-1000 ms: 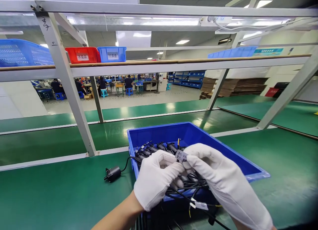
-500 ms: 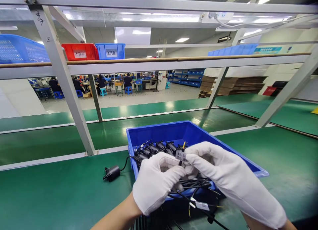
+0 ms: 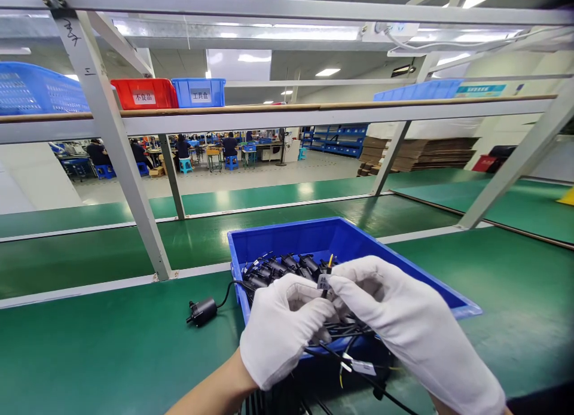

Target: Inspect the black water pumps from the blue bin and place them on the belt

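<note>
My left hand (image 3: 284, 328), in a white glove, pinches a black cable (image 3: 324, 293) near its end, where a yellow wire tip sticks up. My gloved right hand (image 3: 394, 310) presses a small printed label (image 3: 322, 281) around that cable with thumb and forefinger. Both hands are above the near side of a blue bin (image 3: 278, 232) holding several small black cylindrical motors or pumps (image 3: 278, 265) with cables. Another labelled cable, its white tag (image 3: 362, 367) showing, hangs over the bin's near edge. One black cylindrical unit (image 3: 202, 312) lies outside the bin to the left, its cable running over the rim.
A green worktop (image 3: 112, 349) spreads under the bin. Metal frame posts (image 3: 119, 158) stand behind it, carrying a shelf with a red bin (image 3: 144, 94), a blue bin (image 3: 198, 93) and a blue basket (image 3: 40, 89). People sit at distant benches.
My right hand has shifted slightly left and the label is now folded closer around the cable, with less of its printed face showing. My left hand stays nearly still.
</note>
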{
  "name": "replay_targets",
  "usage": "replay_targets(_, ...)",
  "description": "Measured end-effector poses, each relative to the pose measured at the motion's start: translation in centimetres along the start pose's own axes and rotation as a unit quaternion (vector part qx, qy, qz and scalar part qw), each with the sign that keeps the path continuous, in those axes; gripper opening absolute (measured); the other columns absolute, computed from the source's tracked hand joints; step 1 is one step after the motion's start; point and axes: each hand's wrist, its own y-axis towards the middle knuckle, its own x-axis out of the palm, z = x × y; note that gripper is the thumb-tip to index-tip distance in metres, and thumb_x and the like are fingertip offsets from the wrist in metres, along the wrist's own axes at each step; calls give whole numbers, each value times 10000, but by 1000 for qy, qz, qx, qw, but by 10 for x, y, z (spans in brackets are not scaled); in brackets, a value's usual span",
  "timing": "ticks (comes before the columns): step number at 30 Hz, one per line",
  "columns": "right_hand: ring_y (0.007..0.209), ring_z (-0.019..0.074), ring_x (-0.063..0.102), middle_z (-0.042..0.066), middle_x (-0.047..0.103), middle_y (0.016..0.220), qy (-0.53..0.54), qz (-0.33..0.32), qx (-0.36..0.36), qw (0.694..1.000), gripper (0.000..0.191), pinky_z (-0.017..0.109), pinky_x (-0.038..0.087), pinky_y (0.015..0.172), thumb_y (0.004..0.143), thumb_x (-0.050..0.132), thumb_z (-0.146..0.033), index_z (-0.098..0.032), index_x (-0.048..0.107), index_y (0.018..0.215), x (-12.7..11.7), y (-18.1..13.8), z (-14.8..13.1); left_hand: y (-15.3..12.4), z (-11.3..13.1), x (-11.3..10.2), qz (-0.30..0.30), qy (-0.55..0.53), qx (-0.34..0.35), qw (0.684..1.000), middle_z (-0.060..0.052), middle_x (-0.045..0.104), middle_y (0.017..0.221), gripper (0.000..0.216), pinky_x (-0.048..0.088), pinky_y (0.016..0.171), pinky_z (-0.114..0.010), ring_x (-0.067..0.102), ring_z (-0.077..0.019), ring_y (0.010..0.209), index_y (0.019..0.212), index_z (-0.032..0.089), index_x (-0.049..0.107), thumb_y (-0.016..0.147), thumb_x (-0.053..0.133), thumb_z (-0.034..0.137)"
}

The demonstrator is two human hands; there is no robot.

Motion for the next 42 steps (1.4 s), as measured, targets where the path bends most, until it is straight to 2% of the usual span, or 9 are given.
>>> replay_targets(6,695,173,705,35,748,817,53,-13,27,998,450,238,591,625,712,874,-603,-214,727,886,-4,14,14,-1,-1,-4,-17,-10,17,1000,1,731,736,188,499,519,-168,628,-68,520,838,146,700,821,810,296)
replay_targets(9,823,177,720,14,758,948,102,77,5,992,544,265,606,771,656,924,-571,-265,716,1056,-14,20,20,-2,1,-4,-1,-24,11,1000,-6,739,724,192,489,499,-166,623,-71,499,831,142,691,817,808,294)
replay_targets(11,879,170,703,2,748,980,78,174,-14,982,466,279,583,873,700,910,-542,-287,725,1043,-19,13,19,-1,4,-3,8,-29,11,999,-7,739,717,202,489,497,-166,622,-72,499,829,141,693,816,810,305)
replay_targets(13,871,172,680,-1,733,954,50,212,-28,976,315,298,566,907,767,878,-505,-286,735,942,-23,1,16,0,7,-1,9,-26,13,1000,-9,736,710,205,485,498,-165,620,-72,502,815,138,694,810,816,303)
replay_targets(15,822,173,663,-5,715,897,64,176,-37,982,246,298,576,850,806,855,-480,-281,720,857,-24,-10,14,3,8,0,11,-23,19,999,-5,731,706,196,476,493,-165,613,-70,502,811,139,691,807,814,292)
replay_targets(17,763,164,647,-6,694,842,101,94,-30,990,245,266,580,736,834,831,-480,-272,702,820,-25,-14,14,6,9,0,19,-18,28,999,6,723,709,177,464,493,-165,600,-66,508,827,146,684,817,798,281)
replay_targets(22,638,128,596,-1,651,716,62,-40,-12,997,324,198,530,582,857,794,-523,-224,701,773,-24,2,10,7,9,1,9,18,38,999,14,719,747,128,451,531,-173,578,-58,548,836,161,680,853,749,267)
replay_targets(32,629,132,601,5,652,706,-5,-22,-63,998,379,197,533,591,859,762,-576,-215,697,763,-14,7,-5,0,9,5,3,8,26,1000,23,694,717,158,451,540,-187,576,-71,557,838,171,677,857,760,304)
replay_targets(42,690,141,616,1,655,755,6,3,-21,1000,403,214,524,637,797,829,-578,-218,653,761,-7,8,7,-1,4,4,-9,0,47,999,19,680,731,196,474,560,-198,579,-75,568,859,171,709,844,806,341)
